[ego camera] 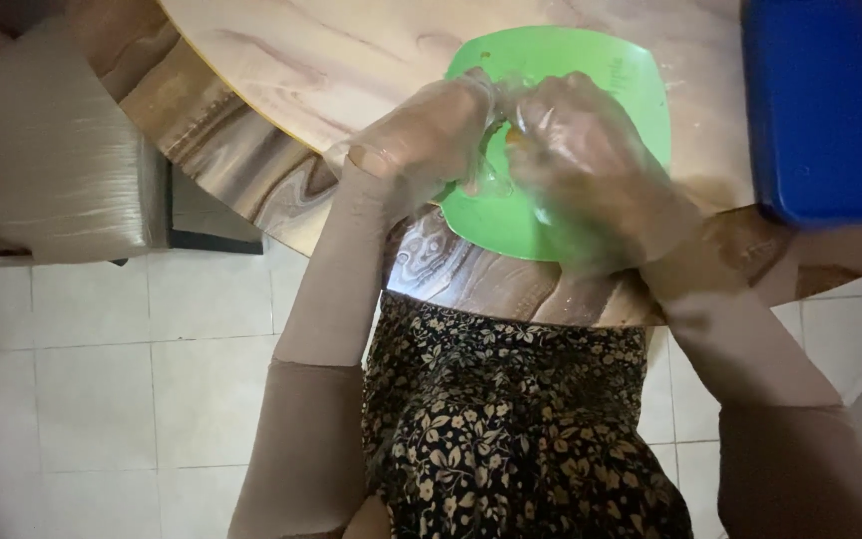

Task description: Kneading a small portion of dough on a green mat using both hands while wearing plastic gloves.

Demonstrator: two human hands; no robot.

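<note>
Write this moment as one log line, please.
left hand: gloved, on small item, unclear | right hand: gloved, same item | under: green board | on: table | near: blue box

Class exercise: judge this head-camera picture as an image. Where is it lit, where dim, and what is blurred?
Head view: light falls brightest on the green cutting board and the wooden table; the lower corners and floor are dim. The right hand is smeared by motion, the left hand less so. The blue container at the right edge is soft.
</note>
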